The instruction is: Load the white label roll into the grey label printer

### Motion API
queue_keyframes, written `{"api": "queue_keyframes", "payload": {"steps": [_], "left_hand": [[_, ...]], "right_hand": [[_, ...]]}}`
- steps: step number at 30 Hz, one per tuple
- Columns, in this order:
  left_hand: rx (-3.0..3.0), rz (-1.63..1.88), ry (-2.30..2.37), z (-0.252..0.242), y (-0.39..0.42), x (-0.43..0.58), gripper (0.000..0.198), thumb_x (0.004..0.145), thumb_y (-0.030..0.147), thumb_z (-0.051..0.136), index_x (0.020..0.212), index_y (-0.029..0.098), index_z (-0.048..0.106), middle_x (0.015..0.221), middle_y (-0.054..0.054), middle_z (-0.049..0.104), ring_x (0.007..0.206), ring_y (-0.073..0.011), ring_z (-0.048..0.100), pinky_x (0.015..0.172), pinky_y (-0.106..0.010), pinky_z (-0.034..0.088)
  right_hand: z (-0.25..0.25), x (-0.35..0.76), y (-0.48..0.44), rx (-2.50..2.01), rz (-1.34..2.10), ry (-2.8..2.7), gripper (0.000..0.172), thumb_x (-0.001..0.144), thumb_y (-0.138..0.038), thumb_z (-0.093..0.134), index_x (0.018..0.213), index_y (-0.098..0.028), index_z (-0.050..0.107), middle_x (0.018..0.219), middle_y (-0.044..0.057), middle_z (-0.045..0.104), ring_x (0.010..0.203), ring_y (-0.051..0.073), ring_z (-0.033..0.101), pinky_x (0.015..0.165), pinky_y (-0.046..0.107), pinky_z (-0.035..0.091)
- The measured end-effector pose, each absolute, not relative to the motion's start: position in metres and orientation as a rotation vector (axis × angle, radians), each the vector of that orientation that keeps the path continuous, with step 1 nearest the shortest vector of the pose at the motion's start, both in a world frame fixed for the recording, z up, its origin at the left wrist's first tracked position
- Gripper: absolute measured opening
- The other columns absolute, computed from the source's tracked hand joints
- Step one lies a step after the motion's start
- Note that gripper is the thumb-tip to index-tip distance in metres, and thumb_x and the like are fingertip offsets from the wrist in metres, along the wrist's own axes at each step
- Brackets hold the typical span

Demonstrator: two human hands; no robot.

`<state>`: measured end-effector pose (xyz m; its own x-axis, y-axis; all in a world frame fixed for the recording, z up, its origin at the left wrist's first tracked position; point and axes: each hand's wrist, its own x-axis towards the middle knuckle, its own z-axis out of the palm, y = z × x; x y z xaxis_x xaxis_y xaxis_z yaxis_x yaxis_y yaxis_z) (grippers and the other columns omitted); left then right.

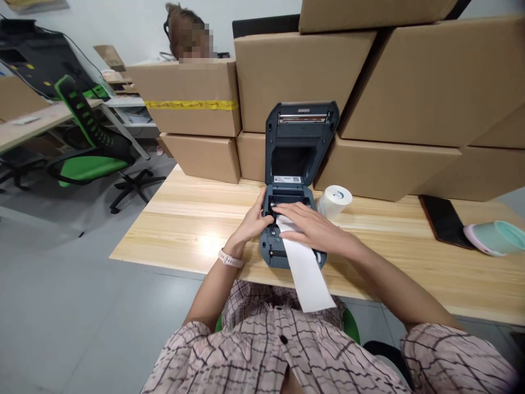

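1. The bench [172, 219] spreads beneath both your left grip [252, 221] and your right grip [314, 227].
2. Cardboard boxes [303, 76] stand stacked beyond both your grips, along the bench's far side.
3. A green chair [94, 164] stands well to the left of your left grip.
4. The label printer [287, 191] sits under your right grip, its lid [273, 148] raised beyond both. Your left grip rests on its left wall; how tightly that grip is closed, I cannot tell.
5. The white paper strip [305, 268] runs out under your right grip and hangs past the near bench edge. That grip's fingers lie across it; I cannot tell whether they pinch it.
6. A white roll [334, 202] stands just beyond your right grip, beside the printer.
7. A green and pink cup [500, 238] is well right of your right grip.
8. A dark phone [445, 219] lies between cup and right grip, nearer the cup.
9. A pale wristband [230, 259] sits just behind your left grip.
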<state>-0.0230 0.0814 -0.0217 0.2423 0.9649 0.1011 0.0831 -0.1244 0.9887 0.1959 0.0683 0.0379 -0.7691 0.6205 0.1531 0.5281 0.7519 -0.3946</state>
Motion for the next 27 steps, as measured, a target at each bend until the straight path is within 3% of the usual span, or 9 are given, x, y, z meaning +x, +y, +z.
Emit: {"api": "queue_keyframes", "payload": {"steps": [2,5,18,22,27], "left_hand": [[1.481,1.067,1.041,-0.019,0.080,-0.022,0.104,0.070,0.015,0.060,0.166,0.019,0.020,0.174,-0.008,0.024,0.161,-0.0300,0.023,0.134,-0.042,0.015],[1.482,1.077,1.033,-0.013,0.077,-0.020,0.103,0.070,0.015,0.060,0.165,0.020,0.022,0.173,-0.007,0.027,0.161,-0.0284,0.023,0.134,-0.042,0.014],[1.432,1.127,1.021,-0.014,0.078,-0.016,0.106,0.068,0.019,0.064,0.164,0.014,0.020,0.170,-0.012,0.032,0.161,-0.0316,0.023,0.132,-0.043,0.020],[1.437,1.135,1.028,-0.012,0.077,-0.015,0.103,0.069,0.019,0.064,0.163,0.017,0.024,0.170,-0.012,0.034,0.158,-0.0302,0.029,0.131,-0.043,0.022],[1.434,1.160,1.016,-0.012,0.077,-0.014,0.100,0.068,0.019,0.065,0.161,0.013,0.029,0.167,-0.015,0.039,0.155,-0.0314,0.036,0.129,-0.044,0.028]], "right_hand": [[0.033,0.200,0.052,-0.925,0.414,-2.587,0.041,0.104,-0.044,0.053,0.136,-0.021,0.063,0.135,0.015,0.066,0.122,0.032,0.059,0.100,0.052,0.052],[0.028,0.204,0.031,-1.001,0.353,-2.522,0.032,0.106,-0.040,0.050,0.120,-0.021,0.071,0.118,0.011,0.074,0.106,0.030,0.064,0.091,0.050,0.054],[0.008,0.182,-0.017,-1.077,-0.043,-2.360,0.031,0.105,-0.026,0.050,0.123,-0.021,0.074,0.137,0.010,0.071,0.099,0.030,0.067,0.083,0.051,0.057],[0.005,0.172,-0.030,-1.043,-0.130,-2.303,0.029,0.104,-0.024,0.054,0.122,-0.014,0.074,0.134,0.012,0.072,0.097,0.029,0.067,0.078,0.046,0.058],[0.006,0.165,-0.035,-0.998,-0.115,-2.302,0.027,0.103,-0.021,0.055,0.121,-0.012,0.073,0.135,0.014,0.072,0.102,0.028,0.067,0.084,0.044,0.058]]}}
